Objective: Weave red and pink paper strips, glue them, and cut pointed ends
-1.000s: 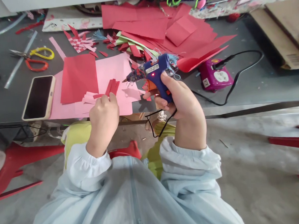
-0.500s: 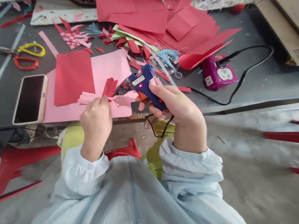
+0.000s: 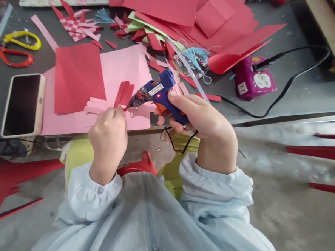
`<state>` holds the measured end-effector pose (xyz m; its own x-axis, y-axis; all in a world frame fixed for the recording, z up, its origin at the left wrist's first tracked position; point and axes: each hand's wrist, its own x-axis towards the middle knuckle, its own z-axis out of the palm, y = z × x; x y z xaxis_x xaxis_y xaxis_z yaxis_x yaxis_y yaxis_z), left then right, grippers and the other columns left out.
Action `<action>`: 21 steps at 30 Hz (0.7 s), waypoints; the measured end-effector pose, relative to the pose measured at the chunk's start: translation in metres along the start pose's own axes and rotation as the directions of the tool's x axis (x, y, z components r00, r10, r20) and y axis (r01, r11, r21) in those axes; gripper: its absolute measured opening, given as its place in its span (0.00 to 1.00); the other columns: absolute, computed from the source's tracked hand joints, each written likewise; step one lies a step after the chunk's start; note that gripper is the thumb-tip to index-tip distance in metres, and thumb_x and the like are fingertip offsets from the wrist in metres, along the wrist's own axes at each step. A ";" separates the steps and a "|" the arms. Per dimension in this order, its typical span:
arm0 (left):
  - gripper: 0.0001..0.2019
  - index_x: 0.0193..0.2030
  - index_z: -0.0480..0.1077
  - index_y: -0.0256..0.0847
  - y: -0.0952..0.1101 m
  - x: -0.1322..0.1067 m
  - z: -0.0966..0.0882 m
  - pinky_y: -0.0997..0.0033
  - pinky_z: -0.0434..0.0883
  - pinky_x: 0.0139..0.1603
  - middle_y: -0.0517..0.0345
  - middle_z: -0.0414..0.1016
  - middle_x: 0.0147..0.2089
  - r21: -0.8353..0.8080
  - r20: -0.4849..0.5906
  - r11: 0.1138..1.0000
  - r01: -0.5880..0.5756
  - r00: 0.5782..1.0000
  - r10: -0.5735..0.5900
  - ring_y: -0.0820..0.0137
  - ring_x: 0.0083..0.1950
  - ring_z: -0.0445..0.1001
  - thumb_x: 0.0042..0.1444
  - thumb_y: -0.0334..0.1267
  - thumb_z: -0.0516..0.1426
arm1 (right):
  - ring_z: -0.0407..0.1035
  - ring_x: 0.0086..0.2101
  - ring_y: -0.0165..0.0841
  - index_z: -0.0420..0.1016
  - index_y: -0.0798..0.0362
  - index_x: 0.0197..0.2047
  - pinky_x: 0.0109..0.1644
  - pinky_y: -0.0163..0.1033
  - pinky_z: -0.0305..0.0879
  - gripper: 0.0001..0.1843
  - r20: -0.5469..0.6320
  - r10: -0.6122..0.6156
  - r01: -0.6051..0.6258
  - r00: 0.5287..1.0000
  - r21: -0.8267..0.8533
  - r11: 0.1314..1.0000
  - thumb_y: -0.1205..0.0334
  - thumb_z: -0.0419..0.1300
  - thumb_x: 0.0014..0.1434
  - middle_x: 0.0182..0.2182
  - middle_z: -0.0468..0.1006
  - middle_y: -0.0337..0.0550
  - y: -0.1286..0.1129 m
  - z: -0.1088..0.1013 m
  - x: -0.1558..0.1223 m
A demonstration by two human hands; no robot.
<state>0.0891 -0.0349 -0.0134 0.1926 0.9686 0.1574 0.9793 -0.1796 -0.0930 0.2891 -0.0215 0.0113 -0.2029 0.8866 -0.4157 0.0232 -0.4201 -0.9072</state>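
A blue hot glue gun point(image 3: 163, 95) with a lit red light sits in my right hand point(image 3: 197, 112), its fingers curled round the handle near the orange trigger. Its nozzle points left and meets the paper strips at my left fingertips. My left hand point(image 3: 108, 134) is closed in a pinch on red paper strips point(image 3: 124, 93), and pink strips point(image 3: 96, 105) fan out beside it. Whether the nozzle touches the paper I cannot tell. Under these lie a pink paper sheet point(image 3: 126, 63) and a red paper square point(image 3: 78, 78).
Scissors point(image 3: 16, 59) and a phone point(image 3: 23, 106) lie at the left. A woven paper piece point(image 3: 75, 27) and red sheets point(image 3: 160, 8) are farther back. At the right, a purple power adapter point(image 3: 254, 78) carries a black cable point(image 3: 282, 99). The table edge runs just below my hands.
The view has shifted slightly nearer the table, so things look larger. Both hands keep their grip, and the glue gun's nozzle stays at the strips.
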 end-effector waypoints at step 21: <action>0.17 0.47 0.77 0.41 0.001 0.000 -0.001 0.63 0.64 0.28 0.48 0.79 0.36 0.053 -0.010 0.999 -0.010 1.000 0.011 0.60 0.38 0.77 0.67 0.32 0.45 | 0.58 0.15 0.23 0.70 0.52 0.27 0.15 0.33 0.49 0.30 -0.037 0.022 -0.024 0.999 -0.052 0.998 0.31 0.58 0.58 0.20 0.71 0.38 0.004 0.001 -0.003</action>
<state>0.0900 -0.0357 -0.0121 0.2036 0.9648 0.1667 0.9727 -0.1799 -0.1467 0.2884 -0.0263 0.0087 -0.1661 0.8837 -0.4376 0.0792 -0.4304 -0.8992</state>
